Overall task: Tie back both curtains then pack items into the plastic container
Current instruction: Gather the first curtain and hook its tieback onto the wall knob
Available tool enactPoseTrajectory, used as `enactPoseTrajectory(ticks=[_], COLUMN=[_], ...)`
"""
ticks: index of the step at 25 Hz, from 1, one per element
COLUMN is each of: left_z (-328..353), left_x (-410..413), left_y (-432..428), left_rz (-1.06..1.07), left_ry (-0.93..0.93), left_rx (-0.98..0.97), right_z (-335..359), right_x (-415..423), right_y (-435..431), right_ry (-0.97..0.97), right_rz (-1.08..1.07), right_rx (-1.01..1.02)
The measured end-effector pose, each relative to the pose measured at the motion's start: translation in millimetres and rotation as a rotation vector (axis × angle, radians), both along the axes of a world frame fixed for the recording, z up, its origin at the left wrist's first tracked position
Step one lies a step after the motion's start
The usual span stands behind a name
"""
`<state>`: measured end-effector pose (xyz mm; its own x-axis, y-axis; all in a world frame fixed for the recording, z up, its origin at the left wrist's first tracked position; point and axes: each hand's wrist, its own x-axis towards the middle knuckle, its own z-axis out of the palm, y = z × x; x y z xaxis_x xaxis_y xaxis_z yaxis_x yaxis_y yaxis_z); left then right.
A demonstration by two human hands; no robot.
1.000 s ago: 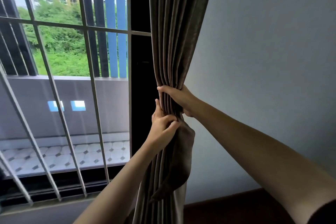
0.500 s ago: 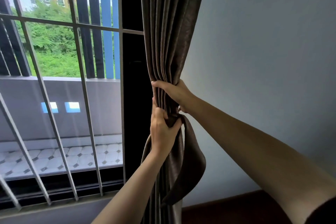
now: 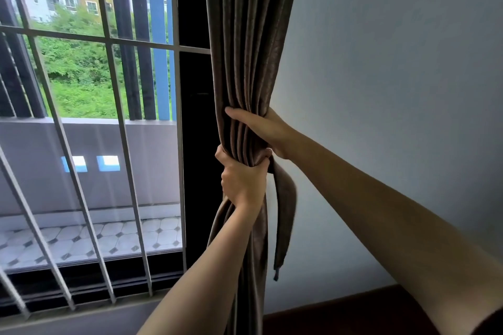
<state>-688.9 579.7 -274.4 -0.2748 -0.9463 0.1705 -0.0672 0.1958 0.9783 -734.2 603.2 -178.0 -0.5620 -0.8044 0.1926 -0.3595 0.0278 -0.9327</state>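
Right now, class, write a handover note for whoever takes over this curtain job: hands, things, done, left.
Left hand grips the gathered curtain from below.
Right hand grips the bunch just above it.
Tie-back strap hangs loose on the wall side, unfastened.
Done: this curtain gathered.
Left: fasten the strap; second curtain and plastic container are out of view.

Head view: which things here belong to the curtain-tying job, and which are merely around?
In the job:
brown curtain, gathered into a bundle
tie-back strap, hanging loose at the bundle's right
left hand, gripping the bundle
right hand, gripping it just above

Just around:
window bars
grey wall
tiled balcony floor
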Motion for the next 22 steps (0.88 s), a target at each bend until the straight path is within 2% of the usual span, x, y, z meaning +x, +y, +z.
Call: enactPoseTrajectory(ticks=[2, 3, 6, 7, 8, 10, 12, 14, 16, 17, 19, 20, 21, 22], left_z=[0, 0, 0, -1, -2, -4, -7, -13, -22, -28, -37, -40, -41, -40], left_x=[-1, -1, -2, -2, -2, -3, -3, 1, 13, 20, 31, 33, 33, 33], left_y=[4, 5, 5, 5, 5, 6, 5, 1, -9, -17, -35, -45, -53, -61], left_rz=[0.021, 0.026, 0.031, 0.029, 0.024, 0.006, -0.026, -0.107, -0.303, -0.451, -0.712, -0.779, -0.809, -0.814], left_ry=[0.005, 0.000, -0.028, -0.041, -0.049, -0.049, -0.034, 0.003, 0.106, 0.224, 0.518, 0.608, 0.622, 0.557], left_rx=[0.018, 0.004, -0.008, -0.008, -0.013, -0.025, -0.040, -0.065, -0.059, -0.008, 0.227, 0.335, 0.376, 0.351], right_z=[3, 1, -19, -33, -47, -64, -70, -76, -93, -102, -119, -126, -131, -133], right_x=[-19, -33, -62, -67, -71, -71, -71, -67, -55, -49, -37, -34, -33, -33], right_y=[17, 26, 47, 49, 49, 43, 35, 27, 21, 20, 23, 25, 28, 30], right_ry=[0.072, 0.154, 0.614, 0.709, 0.758, 0.783, 0.646, 0.359, 0.070, -0.024, -0.234, -0.334, -0.394, -0.400], right_rz=[0.240, 0.292, 0.088, 0.062, 0.074, 0.006, -0.156, -0.197, -0.140, -0.126, -0.030, 0.055, 0.124, 0.169], right_rx=[0.105, 0.206, 0.647, 0.725, 0.715, 0.537, 0.317, 0.139, -0.015, -0.081, -0.217, -0.281, -0.313, -0.300])
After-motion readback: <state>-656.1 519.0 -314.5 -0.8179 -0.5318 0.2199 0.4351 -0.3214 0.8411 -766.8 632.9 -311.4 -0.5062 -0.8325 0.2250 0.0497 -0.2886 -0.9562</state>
